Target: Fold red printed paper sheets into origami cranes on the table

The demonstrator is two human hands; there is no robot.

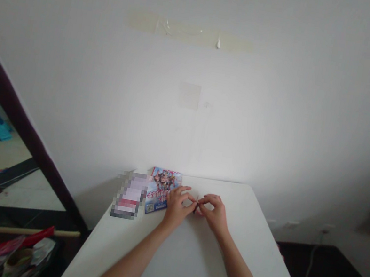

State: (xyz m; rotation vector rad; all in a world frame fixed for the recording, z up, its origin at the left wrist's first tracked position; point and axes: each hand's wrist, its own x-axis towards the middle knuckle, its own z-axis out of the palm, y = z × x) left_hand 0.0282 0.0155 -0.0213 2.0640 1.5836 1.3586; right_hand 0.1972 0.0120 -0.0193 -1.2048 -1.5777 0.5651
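Note:
My left hand [179, 204] and my right hand [213, 212] meet over the far part of the white table [193, 273]. Thumb and forefinger of each are pinched together, the fingertips nearly touching. Between them is a small, thin, dark piece [195, 206], with a bit of pink by the right fingers; its kind is too small to make out. Just behind and left of my left hand lies a colourful printed leaflet [163, 187] with figures and a square code; the hand covers part of its right edge.
A blurred-out flat item [131, 194] lies at the table's left edge. The white wall [266, 100] stands right behind the table. A bin with rubbish [19, 257] and a wooden stick [18, 230] are at lower left. A cable [309, 275] hangs at right.

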